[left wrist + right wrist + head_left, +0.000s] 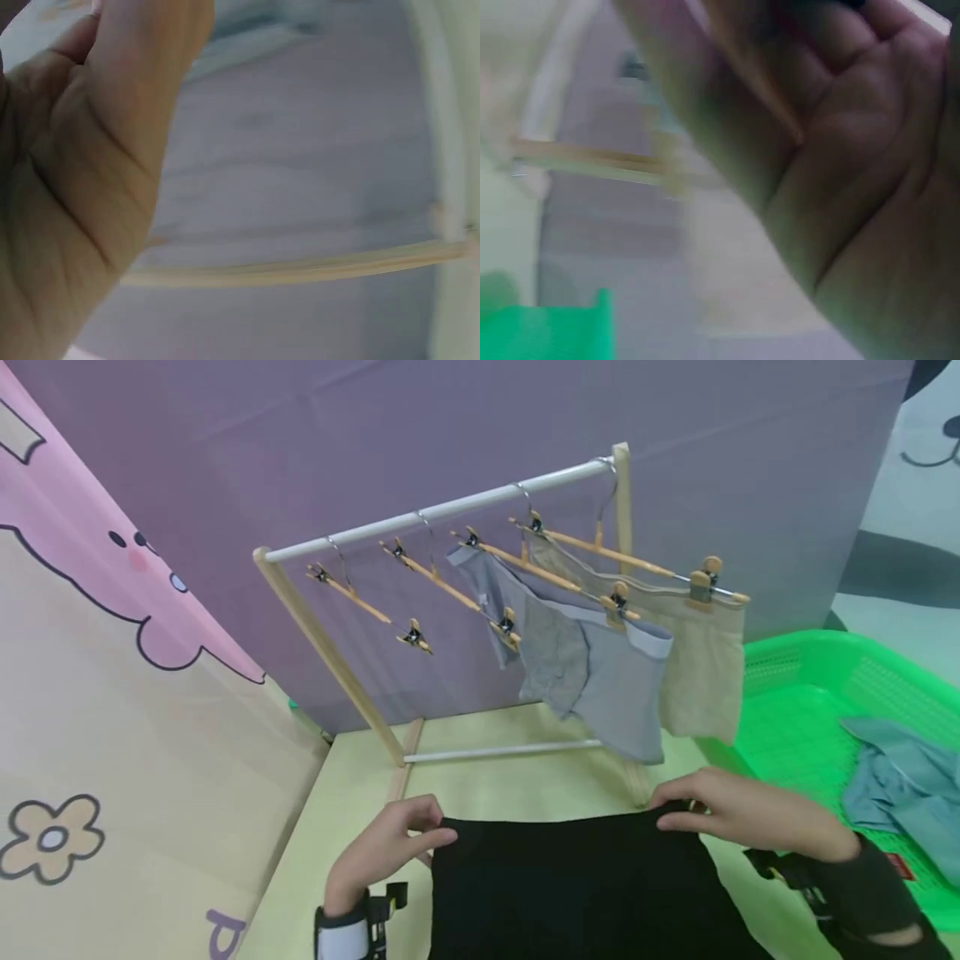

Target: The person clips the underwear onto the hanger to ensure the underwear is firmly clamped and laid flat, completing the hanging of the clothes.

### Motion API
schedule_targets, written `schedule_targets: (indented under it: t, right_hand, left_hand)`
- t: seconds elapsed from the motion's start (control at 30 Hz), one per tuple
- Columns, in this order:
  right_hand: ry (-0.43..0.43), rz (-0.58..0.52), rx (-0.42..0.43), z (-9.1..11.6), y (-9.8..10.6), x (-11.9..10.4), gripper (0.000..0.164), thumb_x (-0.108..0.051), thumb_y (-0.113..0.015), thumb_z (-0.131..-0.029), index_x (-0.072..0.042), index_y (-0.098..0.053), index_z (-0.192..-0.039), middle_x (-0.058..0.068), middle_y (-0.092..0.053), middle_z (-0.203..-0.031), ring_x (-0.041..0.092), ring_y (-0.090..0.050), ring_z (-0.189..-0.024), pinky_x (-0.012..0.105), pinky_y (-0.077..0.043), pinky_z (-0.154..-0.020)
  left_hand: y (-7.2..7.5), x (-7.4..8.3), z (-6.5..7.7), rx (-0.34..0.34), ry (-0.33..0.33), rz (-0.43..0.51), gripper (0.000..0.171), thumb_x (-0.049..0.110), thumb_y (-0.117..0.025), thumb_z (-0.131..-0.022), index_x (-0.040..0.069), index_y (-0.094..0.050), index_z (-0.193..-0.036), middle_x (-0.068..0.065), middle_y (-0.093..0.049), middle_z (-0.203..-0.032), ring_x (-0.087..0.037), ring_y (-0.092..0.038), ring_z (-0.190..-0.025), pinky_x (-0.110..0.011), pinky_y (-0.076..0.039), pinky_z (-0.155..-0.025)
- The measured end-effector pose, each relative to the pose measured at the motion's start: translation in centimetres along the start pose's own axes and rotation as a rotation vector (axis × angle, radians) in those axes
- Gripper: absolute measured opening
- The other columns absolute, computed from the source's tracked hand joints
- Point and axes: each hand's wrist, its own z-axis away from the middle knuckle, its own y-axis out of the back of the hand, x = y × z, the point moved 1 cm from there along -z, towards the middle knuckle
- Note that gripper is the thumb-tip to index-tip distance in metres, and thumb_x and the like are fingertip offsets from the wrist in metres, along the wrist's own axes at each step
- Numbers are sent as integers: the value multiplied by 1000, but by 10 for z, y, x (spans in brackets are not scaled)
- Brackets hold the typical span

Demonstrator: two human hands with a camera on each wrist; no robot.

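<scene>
Both hands (pixel 390 852) pinching black garment (pixel 577 885), waistband crosswise

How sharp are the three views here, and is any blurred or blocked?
Head view: evenly lit, fairly sharp on the black garment and rack. Left wrist view: blurred, left hand fills the near side. Right wrist view: blurrier still, right hand blocks most.

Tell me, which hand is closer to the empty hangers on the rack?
Probably the left hand. It pinches the left top corner of the black garment, below the two empty clip hangers at the rack's left end. The right hand holds the other corner, under the hung grey shorts.
</scene>
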Motion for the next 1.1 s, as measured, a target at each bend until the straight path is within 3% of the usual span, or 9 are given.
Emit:
schedule_targets:
  t: [0.1, 0.2, 0.37, 0.5, 0.63, 0.8, 0.93, 1.03, 1.1]
  right_hand:
    - [-54, 65, 15, -14, -11, 15, 12, -25, -59, -100, -22, -68, -107, -15, -66, -94, -1, -61, -80, 25, -51, -66]
    - [-104, 157, 81, -22, -19, 25, 7, -16, -62, -98, -18, -67, -102, -13, -63, -87, 0, -58, -74, 26, -48, -62]
    - [-170, 300, 209, -29, -25, 33, 11, -4, -66, -93, -12, -66, -100, -6, -64, -86, 7, -60, -71, 26, -46, -58]
    - [-191, 358, 258, -32, -29, 34, 12, -4, -69, -90, -11, -66, -99, -1, -68, -90, 16, -66, -78, 29, -52, -62]
    - [-169, 362, 250, -34, -32, 32, 8, -8, -71, -90, -13, -66, -94, -5, -66, -87, 13, -64, -76, 30, -52, -65]
    - [-90, 333, 178, -37, -43, 29, 7, -14, -70, -92, -13, -66, -97, -7, -61, -91, 10, -58, -79, 31, -50, -68]
    - [-150, 258, 50, -40, -57, 29, 35, -28, -73, -89, -7, -64, -115, 6, -60, -114, 26, -61, -103, 40, -52, -81]
    - [-252, 185, -42, -42, -69, 32, 66, -35, -82, -80, -2, -57, -132, 19, -50, -137, 46, -46, -127, 54, -47, -94]
    - [-307, 167, -83, -45, -77, 35, 81, -35, -87, -73, -2, -52, -138, 24, -41, -147, 54, -34, -135, 62, -40, -99]
  left_hand:
    - [-8, -24, -19, -22, 55, 33, 22, 22, -66, -97, 3, -56, -89, -9, -61, -84, -14, -67, -85, -33, -60, -63]
    - [-14, -40, -31, 52, 83, 7, 22, 22, -66, -97, 2, -56, -90, -6, -60, -84, -15, -66, -81, -31, -59, -62]
    - [-20, -50, -44, 204, 87, -175, 18, 25, -67, -96, 8, -62, -93, -3, -66, -88, -17, -66, -79, -29, -55, -64]
    - [-24, -49, -50, 234, 95, -266, 11, 22, -67, -96, 11, -65, -97, -1, -67, -94, -22, -67, -90, -33, -53, -71]
    - [-30, -45, -53, 166, 87, -245, 11, 20, -67, -96, 10, -64, -100, -3, -67, -100, -26, -67, -96, -34, -54, -74]
    - [-43, -41, -58, -36, 90, -233, 18, 18, -70, -94, 7, -67, -107, -7, -65, -109, -29, -64, -101, -35, -55, -79]
    - [-57, -38, -60, -164, 147, -308, 31, 18, -79, -86, 9, -69, -113, -7, -59, -117, -30, -60, -109, -38, -53, -88]
    - [-66, -38, -62, -182, 184, -387, 43, 17, -87, -76, 11, -68, -115, -6, -55, -119, -29, -58, -111, -37, -52, -89]
    - [-71, -39, -63, -165, 191, -432, 48, 16, -90, -70, 12, -67, -113, -6, -52, -118, -28, -57, -110, -36, -52, -88]
